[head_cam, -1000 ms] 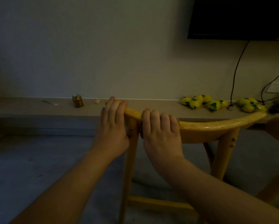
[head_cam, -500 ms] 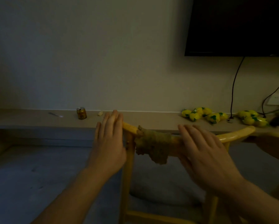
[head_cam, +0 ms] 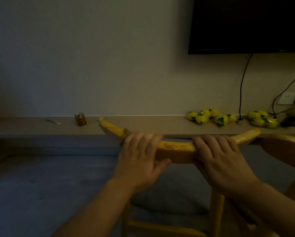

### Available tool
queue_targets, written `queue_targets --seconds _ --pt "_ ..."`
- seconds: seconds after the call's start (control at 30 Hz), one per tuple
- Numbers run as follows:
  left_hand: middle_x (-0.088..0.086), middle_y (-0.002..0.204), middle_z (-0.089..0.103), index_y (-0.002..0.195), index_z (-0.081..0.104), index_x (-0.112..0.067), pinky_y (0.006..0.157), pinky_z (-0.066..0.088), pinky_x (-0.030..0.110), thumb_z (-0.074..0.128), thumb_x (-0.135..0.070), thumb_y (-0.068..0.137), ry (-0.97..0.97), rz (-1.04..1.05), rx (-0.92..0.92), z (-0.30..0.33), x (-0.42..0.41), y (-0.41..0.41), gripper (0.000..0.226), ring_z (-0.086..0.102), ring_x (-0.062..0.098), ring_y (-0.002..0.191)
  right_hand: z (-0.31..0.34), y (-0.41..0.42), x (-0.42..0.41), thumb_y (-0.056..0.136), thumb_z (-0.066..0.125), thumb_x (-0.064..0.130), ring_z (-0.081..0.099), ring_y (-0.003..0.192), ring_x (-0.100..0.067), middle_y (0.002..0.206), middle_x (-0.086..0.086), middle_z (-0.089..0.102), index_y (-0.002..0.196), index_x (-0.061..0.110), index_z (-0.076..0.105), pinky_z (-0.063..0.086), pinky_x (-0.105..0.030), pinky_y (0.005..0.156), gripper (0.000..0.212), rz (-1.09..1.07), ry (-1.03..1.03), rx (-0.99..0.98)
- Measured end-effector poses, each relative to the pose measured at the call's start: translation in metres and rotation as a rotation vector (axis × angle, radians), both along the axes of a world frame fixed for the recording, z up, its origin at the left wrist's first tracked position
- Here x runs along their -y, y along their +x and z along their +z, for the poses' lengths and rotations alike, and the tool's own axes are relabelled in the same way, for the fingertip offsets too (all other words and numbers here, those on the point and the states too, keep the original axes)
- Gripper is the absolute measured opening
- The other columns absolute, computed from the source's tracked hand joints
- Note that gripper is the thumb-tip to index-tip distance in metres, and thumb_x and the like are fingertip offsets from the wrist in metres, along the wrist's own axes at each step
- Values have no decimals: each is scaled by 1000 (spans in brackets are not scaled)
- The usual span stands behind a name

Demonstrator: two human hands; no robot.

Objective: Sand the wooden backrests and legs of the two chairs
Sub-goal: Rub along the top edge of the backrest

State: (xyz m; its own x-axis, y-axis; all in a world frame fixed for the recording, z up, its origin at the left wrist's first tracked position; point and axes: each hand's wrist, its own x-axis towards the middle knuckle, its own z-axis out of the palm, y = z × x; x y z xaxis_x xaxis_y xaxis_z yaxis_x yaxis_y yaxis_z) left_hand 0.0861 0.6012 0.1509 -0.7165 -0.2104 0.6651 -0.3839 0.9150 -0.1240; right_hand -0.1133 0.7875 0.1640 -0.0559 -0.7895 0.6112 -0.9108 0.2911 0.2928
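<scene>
The curved yellow wooden backrest point(head_cam: 177, 147) of the near chair runs across the middle of the view. My left hand point(head_cam: 139, 156) lies over its left part, fingers over the top and thumb underneath, pressing a brownish piece of sandpaper point(head_cam: 126, 131) whose edge peeks out beside my fingers. My right hand point(head_cam: 216, 156) grips the rail further right, fingers curled over the top. Below, a chair leg point(head_cam: 215, 212) and a crossbar point(head_cam: 160, 228) show. Part of a second chair point(head_cam: 283, 144) sits at the right edge.
A long low shelf point(head_cam: 151, 125) runs along the wall behind the chair. On it stand a small can point(head_cam: 80, 119), a thin pen-like object point(head_cam: 53, 121) and several yellow-green packets point(head_cam: 211, 117). A dark screen point(head_cam: 246, 24), cables and a wall socket point(head_cam: 287, 98) are upper right.
The sandpaper lay bare on the rail between my hands; now my left hand covers it. My right hand has closed round the rail further right.
</scene>
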Motion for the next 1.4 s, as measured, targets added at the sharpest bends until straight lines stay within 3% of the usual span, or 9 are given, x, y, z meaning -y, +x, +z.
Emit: queue_targets --seconds 0.17,0.37,0.5,0.6,0.7,0.8,1.0,1.13,1.4 --pt "12 144 44 152 34 -11 118 27 51 27 -66 101 129 54 -9 12 49 35 75 42 36 133 -3 7 4 95 52 45 50 107 -36 126 -14 52 136 9 52 36 -53 99 55 -20 -43 26" --pt "12 127 50 120 54 -9 114 30 56 30 -64 102 140 33 -78 15 32 13 62 43 35 131 -4 6 5 92 56 45 51 106 -38 123 -15 53 134 9 53 35 -54 99 55 -45 -61 48" --pt "9 131 50 133 49 -14 115 32 55 32 -60 103 86 -35 19 13 63 38 58 46 34 130 -5 2 5 93 54 46 51 108 -40 125 -16 52 137 8 52 35 -54 99 58 -31 -42 9" --pt "14 138 47 140 46 -9 113 36 52 34 -58 102 241 57 -66 19 97 57 63 43 32 132 -7 3 5 94 52 47 51 109 -42 124 -17 52 137 7 51 34 -55 99 59 -40 -50 16" --pt "13 128 49 131 52 -6 105 40 48 37 -53 99 351 86 -115 30 106 57 58 44 29 120 -9 6 8 92 53 47 51 108 -43 123 -18 53 135 6 53 33 -56 100 59 -63 -74 33" --pt "13 113 53 115 57 -9 96 41 54 37 -52 99 220 53 -30 28 73 39 50 48 33 107 -10 9 10 90 56 46 51 107 -44 123 -19 53 132 6 55 32 -57 100 58 -77 -106 55" --pt "8 142 46 153 36 -13 117 25 45 21 -60 104 133 -119 56 22 22 19 69 42 30 132 -8 6 6 91 54 47 50 106 -43 124 -17 52 134 7 54 33 -57 99 59 -68 -77 35" --pt "6 167 20 152 39 -11 120 19 33 26 -59 104 222 -127 11 29 33 28 69 28 21 148 -8 7 7 92 52 47 50 108 -42 124 -16 52 135 7 52 31 -56 101 58 -58 -75 39" --pt "9 121 56 126 57 -12 104 34 44 28 -60 103 -16 -64 104 26 53 32 60 49 29 114 -10 3 7 95 47 49 50 109 -41 125 -14 51 135 9 53 27 -53 103 57 -44 -75 42"
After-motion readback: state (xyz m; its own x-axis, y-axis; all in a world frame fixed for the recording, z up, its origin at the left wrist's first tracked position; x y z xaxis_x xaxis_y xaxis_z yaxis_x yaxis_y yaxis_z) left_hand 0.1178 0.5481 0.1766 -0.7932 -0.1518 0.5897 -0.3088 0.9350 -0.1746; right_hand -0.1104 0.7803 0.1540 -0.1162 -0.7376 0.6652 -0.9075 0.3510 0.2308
